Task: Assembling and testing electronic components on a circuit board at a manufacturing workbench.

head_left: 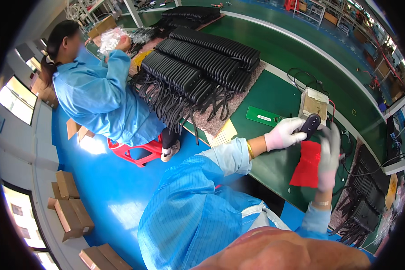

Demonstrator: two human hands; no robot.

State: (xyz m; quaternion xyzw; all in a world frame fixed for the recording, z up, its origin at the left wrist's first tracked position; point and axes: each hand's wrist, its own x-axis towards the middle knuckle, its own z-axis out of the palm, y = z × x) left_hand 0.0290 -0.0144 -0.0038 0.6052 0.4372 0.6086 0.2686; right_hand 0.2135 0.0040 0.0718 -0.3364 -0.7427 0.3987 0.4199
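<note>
My left hand (284,134), in a white glove, grips a slim black handheld device (310,125) with rounded ends and small buttons on its face. Just to the right, my gloved right hand (329,157) is raised and blurred by motion. Its fingers look stretched out, and I see nothing held in them. A red cloth (307,165) lies on the green table (274,173) below the device. Beyond my hands stands a worn, pale box-shaped unit (314,106) with cables. A green circuit board (262,115) rests left of it.
Rows of black devices with straps (198,67) cover a padded mat at the far left. More such devices (364,193) lie at the right. A co-worker in blue (94,94) sits on a red stool (139,153), handling clear plastic. Cardboard boxes (69,216) stand on the blue floor.
</note>
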